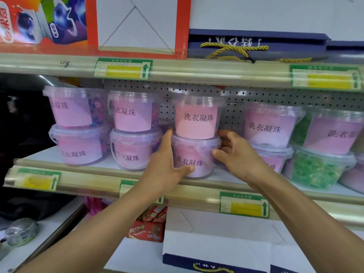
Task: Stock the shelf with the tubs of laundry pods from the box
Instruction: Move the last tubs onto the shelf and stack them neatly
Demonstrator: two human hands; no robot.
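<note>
Both of my bare forearms are reaching up from the bottom of the frame toward the cream metal shelf (pixel 197 189) at mid-height. I am cupping my left hand (pixel 167 164) around the left side of a clear plastic tub with a pink label (pixel 194 156), thumb lying across its label and fingers reaching up its side toward the rim. I am curling my right hand (pixel 238 154) around the same tub's right side, fingertips touching the wall just under its lid. That lower tub is standing upright on the shelf board near the front edge, and a second clear tub with a pink label (pixel 197 117) is sitting stacked on its lid. Two more two-high stacks of pink-labelled tubs (pixel 136 131) are standing to the left, another stack is just to the right, and clear tubs of green pods (pixel 317 170) are sitting at far right. Green-and-yellow price tags (pixel 244 205) are lining the shelf rails.
</note>
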